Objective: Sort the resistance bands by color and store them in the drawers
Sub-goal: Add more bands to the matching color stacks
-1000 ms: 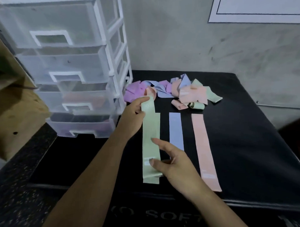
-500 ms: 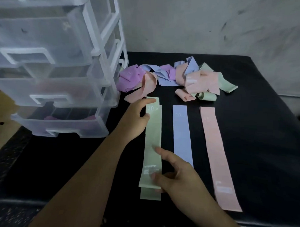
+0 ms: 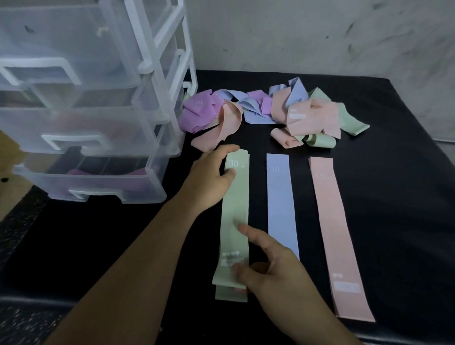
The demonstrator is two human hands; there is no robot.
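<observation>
Green band (image 3: pixel 235 206), judged thin, limp and light, lies atop a second green one (image 3: pixel 231 294) on the desk (image 3: pixel 390 209), left of the blue band (image 3: pixel 282 205); your left grip (image 3: pixel 210 178) pinches its far end, your right grip (image 3: pixel 277 272) seemingly its near end, so lift by both ends.

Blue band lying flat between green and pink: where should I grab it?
Pinch the blue band at its far end, marked 20, from above. It lies flat with gaps both sides there; the right hand, holding the green band, covers its near end.
</observation>
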